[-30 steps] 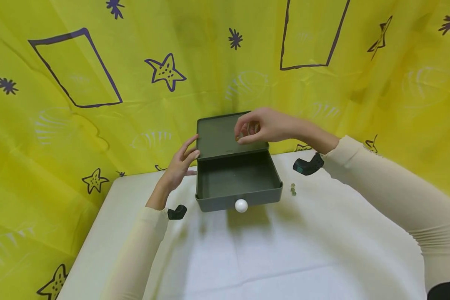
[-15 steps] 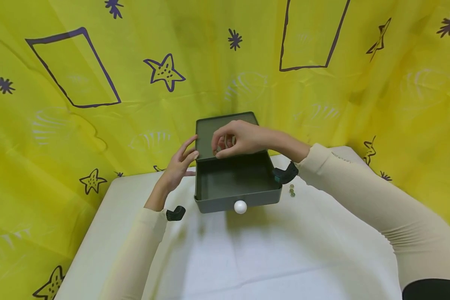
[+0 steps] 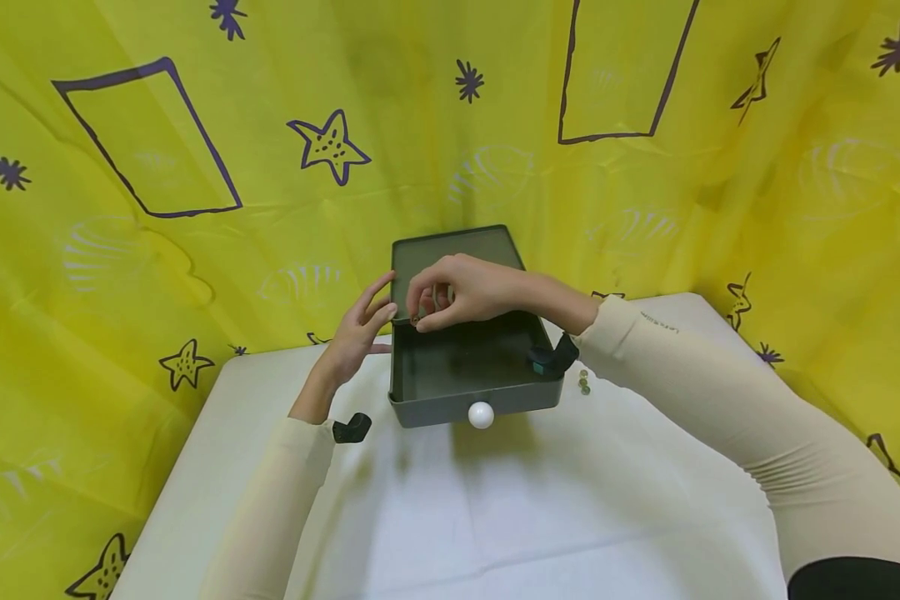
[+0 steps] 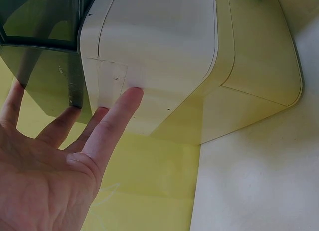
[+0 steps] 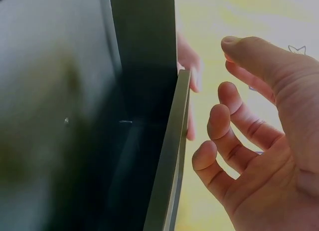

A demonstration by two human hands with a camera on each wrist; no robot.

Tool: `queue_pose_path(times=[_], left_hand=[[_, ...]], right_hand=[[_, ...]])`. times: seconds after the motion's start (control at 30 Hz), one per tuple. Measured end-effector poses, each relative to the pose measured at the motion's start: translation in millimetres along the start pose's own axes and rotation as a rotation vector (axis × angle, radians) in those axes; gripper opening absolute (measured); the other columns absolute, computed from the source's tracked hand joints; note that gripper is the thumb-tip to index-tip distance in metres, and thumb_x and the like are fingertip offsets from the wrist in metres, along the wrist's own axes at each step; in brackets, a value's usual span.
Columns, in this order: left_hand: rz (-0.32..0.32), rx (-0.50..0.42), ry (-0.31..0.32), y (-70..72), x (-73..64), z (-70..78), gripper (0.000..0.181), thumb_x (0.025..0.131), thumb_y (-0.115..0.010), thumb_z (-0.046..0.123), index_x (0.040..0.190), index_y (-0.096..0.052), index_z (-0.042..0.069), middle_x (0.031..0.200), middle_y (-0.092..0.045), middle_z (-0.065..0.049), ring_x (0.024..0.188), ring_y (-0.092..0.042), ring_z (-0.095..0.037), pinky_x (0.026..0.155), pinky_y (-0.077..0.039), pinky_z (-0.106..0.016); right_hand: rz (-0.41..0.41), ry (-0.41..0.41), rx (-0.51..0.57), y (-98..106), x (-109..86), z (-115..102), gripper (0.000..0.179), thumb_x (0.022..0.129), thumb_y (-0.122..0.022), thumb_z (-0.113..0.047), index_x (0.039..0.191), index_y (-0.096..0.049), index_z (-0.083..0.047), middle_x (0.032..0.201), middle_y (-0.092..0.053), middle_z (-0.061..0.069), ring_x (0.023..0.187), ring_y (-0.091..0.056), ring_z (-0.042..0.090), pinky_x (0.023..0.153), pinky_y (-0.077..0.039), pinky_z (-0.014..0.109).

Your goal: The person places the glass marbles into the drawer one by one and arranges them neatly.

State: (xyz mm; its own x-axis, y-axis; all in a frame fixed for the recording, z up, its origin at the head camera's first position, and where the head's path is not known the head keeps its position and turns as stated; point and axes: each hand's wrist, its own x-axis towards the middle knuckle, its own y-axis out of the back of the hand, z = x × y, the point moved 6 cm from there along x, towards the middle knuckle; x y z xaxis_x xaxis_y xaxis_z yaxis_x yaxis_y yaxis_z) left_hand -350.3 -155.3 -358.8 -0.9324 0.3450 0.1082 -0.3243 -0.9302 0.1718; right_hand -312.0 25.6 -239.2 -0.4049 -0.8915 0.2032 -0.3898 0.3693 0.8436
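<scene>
A dark green drawer (image 3: 435, 410) with a round white knob (image 3: 481, 415) is pulled out of a small storage box, whose green tray-like top (image 3: 472, 244) lies behind it. My left hand (image 3: 352, 340) rests straight fingers against the box's left side; in the left wrist view its fingertips touch the green part and the cream wall (image 4: 164, 51). Above the back left of the open drawer, my right hand (image 3: 468, 290) pinches a small amber marble-like thing (image 3: 416, 319) between thumb and index finger. Its other fingers are loosely curled. Fingers mostly hide the small thing.
Several small green glass marbles (image 3: 584, 383) sit on the white tabletop (image 3: 555, 492) to the right of the drawer. A yellow patterned curtain (image 3: 412, 100) hangs close behind the box. Each wrist wears a black camera mount.
My right hand has moved left and lower, from over the box's right part to its left part, still pinching the small thing. My left hand has stayed on the box's side.
</scene>
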Motion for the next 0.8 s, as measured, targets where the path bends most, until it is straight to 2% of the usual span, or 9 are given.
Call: queue_pose_path(times=[0.8], left_hand=[[0.010,-0.010,0.002,-1.1,-1.3,1.7,0.063,0.104,-0.056,0.037,0.162,-0.031,0.037,0.167,-0.025,-0.013,0.149,-0.031,-0.040,0.099,-0.045,-0.070]], right_hand=[[0.001,0.006,-0.004,-2.8,0.3,2.4,0.008,0.095,-0.076,-0.023,0.101,-0.073,-0.020,0.092,-0.070,-0.008,0.081,-0.060,0.011,0.078,-0.052,0.034]])
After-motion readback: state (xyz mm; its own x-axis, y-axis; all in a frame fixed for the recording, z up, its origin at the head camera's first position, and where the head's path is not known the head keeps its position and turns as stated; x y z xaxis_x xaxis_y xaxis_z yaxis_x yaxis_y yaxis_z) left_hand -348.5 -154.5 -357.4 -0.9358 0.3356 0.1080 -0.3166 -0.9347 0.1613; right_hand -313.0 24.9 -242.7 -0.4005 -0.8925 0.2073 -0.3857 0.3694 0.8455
